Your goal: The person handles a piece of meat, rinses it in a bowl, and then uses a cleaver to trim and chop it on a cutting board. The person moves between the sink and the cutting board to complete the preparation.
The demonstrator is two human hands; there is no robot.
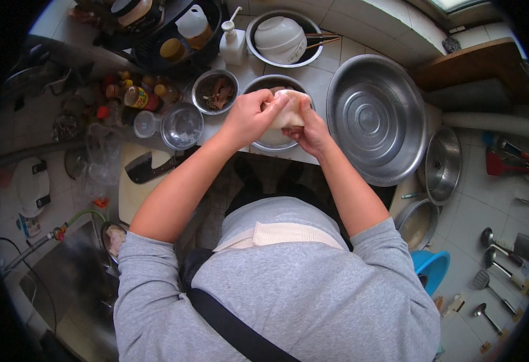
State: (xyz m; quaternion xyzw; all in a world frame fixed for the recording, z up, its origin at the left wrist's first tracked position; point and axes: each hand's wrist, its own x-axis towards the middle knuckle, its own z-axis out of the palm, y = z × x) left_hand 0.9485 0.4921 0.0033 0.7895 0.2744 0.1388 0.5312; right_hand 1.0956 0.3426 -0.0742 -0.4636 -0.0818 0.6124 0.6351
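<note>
Between both hands is a pale, soft, floppy piece of food [293,111]; its kind is hard to tell, perhaps skin or fat. My left hand [257,106] grips its left side, thumb on top. My right hand [309,129] holds the right edge, with the fingers curled underneath. Directly below, a metal bowl [275,147] stands at the counter's front edge. Something dark brown [283,88] shows at its far side, and the hands hide much of its inside. Left of it, a smaller metal bowl [215,94] contains reddish-brown bark-like pieces and small grains.
A large metal basin [373,120] stands right of the hands. Behind are a bowl stack [280,40] with chopsticks and a white pump bottle [233,45]. At left, a cleaver [149,169] lies on a cutting board [131,199], near a clear bowl [182,126] and several condiment bottles [140,97].
</note>
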